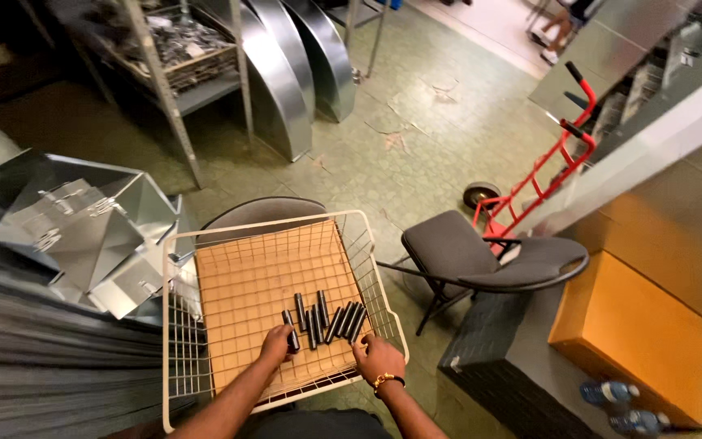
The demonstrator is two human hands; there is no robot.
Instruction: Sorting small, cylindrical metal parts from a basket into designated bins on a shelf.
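A white wire basket (180, 244) lined with brown cardboard sits on a chair in front of me. Several short black metal cylinders (331, 317) lie side by side near its front right corner. My left hand (276, 344) rests inside the basket with its fingers on the leftmost cylinder (290, 332). My right hand (378, 358), with a gold bracelet at the wrist, grips the basket's front right rim close to the cylinders.
Folded sheet-metal duct pieces (83, 228) are stacked at the left. A grey folding chair (481, 260) and a red hand truck (546, 171) stand at the right. Curved metal ducts (294, 73) lean by a shelf rack (172, 57). An orange box (623, 333) and water bottles (611, 394) sit lower right.
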